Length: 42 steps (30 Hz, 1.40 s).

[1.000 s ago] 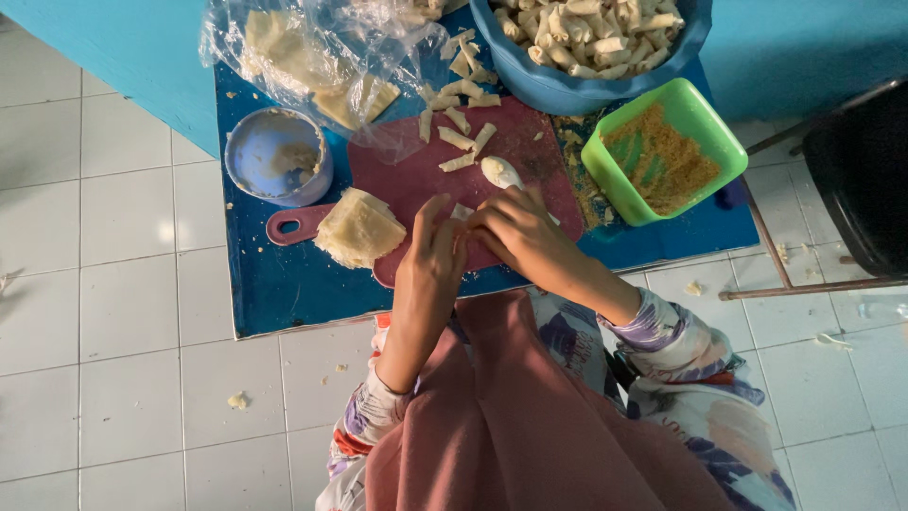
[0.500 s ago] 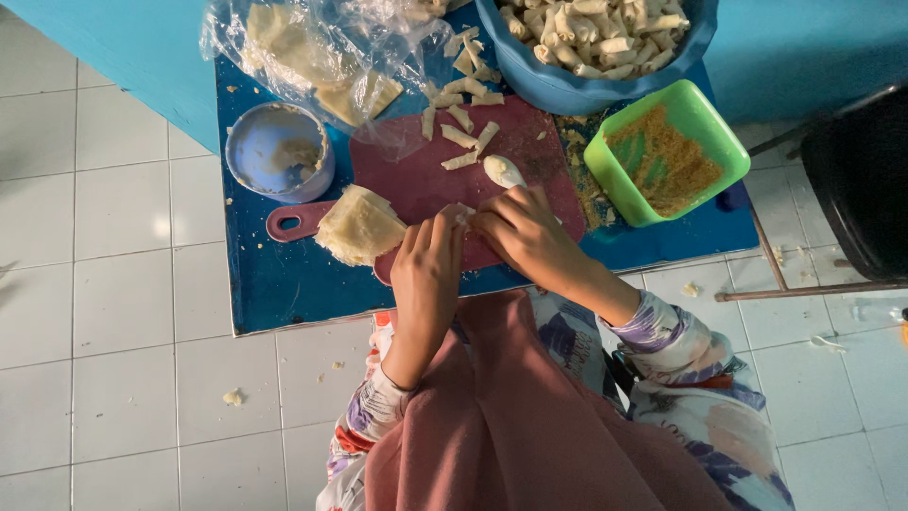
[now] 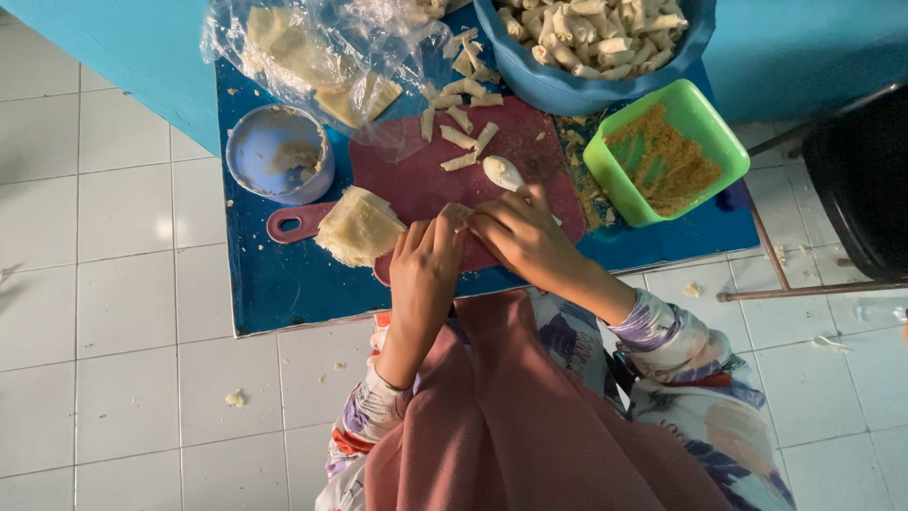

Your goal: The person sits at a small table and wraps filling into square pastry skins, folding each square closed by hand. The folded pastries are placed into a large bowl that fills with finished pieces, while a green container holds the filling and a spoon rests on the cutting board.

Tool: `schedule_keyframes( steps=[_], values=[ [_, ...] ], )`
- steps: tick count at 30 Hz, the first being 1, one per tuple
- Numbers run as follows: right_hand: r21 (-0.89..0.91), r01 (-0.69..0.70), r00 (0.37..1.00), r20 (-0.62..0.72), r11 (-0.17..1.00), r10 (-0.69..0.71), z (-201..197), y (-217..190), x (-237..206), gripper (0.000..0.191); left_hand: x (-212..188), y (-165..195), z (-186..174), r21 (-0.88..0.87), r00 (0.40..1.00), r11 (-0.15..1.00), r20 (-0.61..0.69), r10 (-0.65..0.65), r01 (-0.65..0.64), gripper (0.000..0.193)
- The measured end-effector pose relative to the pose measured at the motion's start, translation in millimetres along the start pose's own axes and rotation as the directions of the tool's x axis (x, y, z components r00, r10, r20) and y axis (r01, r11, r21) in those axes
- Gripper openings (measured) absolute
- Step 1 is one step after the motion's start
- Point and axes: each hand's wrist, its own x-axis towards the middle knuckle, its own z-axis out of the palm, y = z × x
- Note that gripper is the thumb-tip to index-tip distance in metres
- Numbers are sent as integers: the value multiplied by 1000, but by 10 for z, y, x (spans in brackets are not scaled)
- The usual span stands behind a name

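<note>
A small pale roll (image 3: 457, 217) sits pinched between both grips over the dark red cutting board (image 3: 416, 175): left hand (image 3: 426, 260) and right hand (image 3: 515, 232) close on it, fingertips meeting. Beside them lies a stack of wrappers (image 3: 357, 227). Beyond, a blue basin (image 3: 567, 90) brims with finished rolls, a green tub (image 3: 709, 142) holds brown crumbs, and a blue cup (image 3: 248, 156) holds pale paste.

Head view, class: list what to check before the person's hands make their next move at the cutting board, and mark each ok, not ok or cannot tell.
1. Left hand and right hand both on the small wrapper roll: ok.
2. Roll fully closed: cannot tell, fingers cover it.
3. Wrapper stack within reach beside the left hand: ok.
4. Spoon free on the red cutting board: ok.
5. Green tub holds filling: ok.
6. Blue bowl has room: cannot tell.
</note>
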Motion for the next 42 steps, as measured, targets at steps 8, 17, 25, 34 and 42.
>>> schedule_keyframes(
  steps=[8, 17, 25, 34, 42],
  values=[
    [-10, -14, 998, 59, 1000, 15, 59, 13, 15, 26, -4, -15, 11, 3, 1000, 1000, -3, -5, 5, 25],
    [-99, -64, 991, 107, 993, 75, 30, -11, 113, 25, 1, 20, 13, 124, 1000, 992, -29, -3, 6, 26],
    [-144, -62, 998, -10, 988, 61, 72, -78, 118, 29, -85, 61, 28, 250, 1000, 968, -22, -15, 20, 44],
    [-259, -31, 1000, -12, 965, 29, 141, -67, 103, 37, -53, -36, -47, 442, 995, 892, -70, -67, 91, 54],
    [-111, -72, 997, -15, 991, 70, 145, 79, 231, 18, -67, -280, -382, 244, 973, 942, -82, -216, 229, 30]
  ],
)
